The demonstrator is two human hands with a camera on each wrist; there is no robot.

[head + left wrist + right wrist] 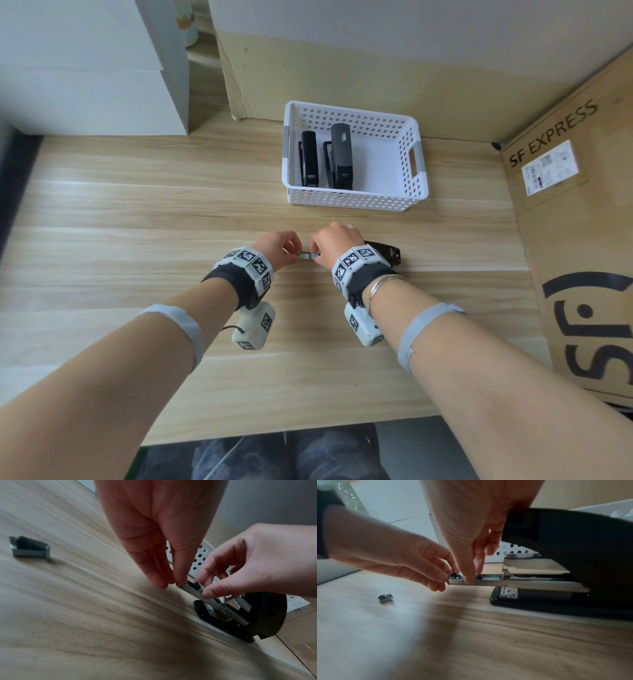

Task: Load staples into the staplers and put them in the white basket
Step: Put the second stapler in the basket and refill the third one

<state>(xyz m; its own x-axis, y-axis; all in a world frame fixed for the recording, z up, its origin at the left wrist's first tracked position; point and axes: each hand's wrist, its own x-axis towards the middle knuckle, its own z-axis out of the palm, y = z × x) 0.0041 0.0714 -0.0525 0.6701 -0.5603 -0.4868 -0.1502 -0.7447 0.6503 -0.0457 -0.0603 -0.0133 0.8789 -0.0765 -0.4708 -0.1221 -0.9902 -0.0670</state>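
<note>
A black stapler (385, 251) lies on the wooden table, its top arm (573, 540) swung up and its metal magazine (513, 583) sticking out to the left. My left hand (171, 584) pinches the magazine's free end (184, 586). My right hand (473, 573) pinches the magazine's sides from above, a little nearer the stapler body (260, 615). Whether staples lie in the channel is not clear. A short loose strip of staples (30, 547) lies on the table left of the hands. The white basket (352, 205) behind holds two dark staplers (309, 159) (341, 156).
A large SF Express cardboard box (582, 222) stands along the table's right side. A white cabinet (102, 68) fills the back left, and cardboard leans against the back wall (342, 68). Bare wood lies between the hands and the basket.
</note>
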